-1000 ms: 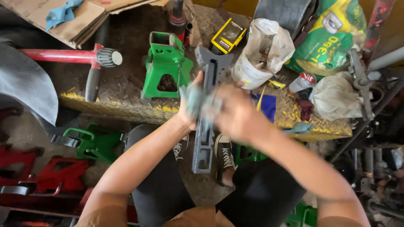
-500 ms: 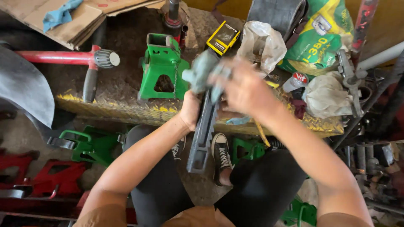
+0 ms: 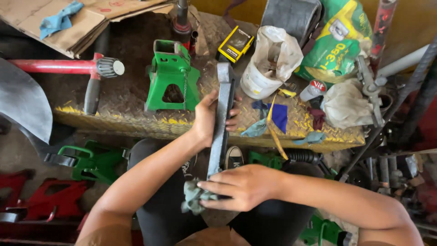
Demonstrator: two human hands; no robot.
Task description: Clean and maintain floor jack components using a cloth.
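Head view: a long grey metal bar (image 3: pixel 220 123) runs nearly upright in the frame, its top end tilted slightly right, reaching over the diamond-plate table (image 3: pixel 136 119). The left hand (image 3: pixel 210 117) is wrapped around its upper half. The right hand (image 3: pixel 239 187) presses a grey-green rag (image 3: pixel 193 198) against its lower end (fingers flat, together). Left of the bar stands a green jack stand (image 3: pixel 172 75); right, a white bucket (image 3: pixel 259 77).
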